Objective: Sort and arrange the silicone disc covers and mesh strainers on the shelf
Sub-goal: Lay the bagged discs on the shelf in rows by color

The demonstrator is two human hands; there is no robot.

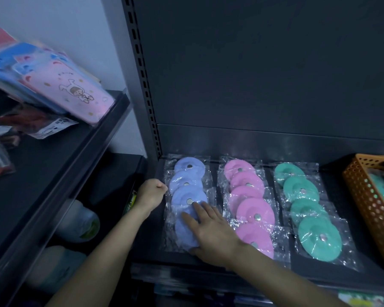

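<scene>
- My right hand (211, 231) lies flat with straight, spread fingers, pressing on the front of the blue discs (187, 189) and gripping nothing.
- My left hand (152, 191) is curled at the left edge of that row's wrappers; I cannot tell whether it pinches the plastic.
- On the shelf (333, 180), the blue discs, pink discs (251, 196) and green discs (306, 196) lie in three overlapping rows, side by side, each disc bagged.
- An orange basket (364, 196) stands near the green row, on its right.
</scene>
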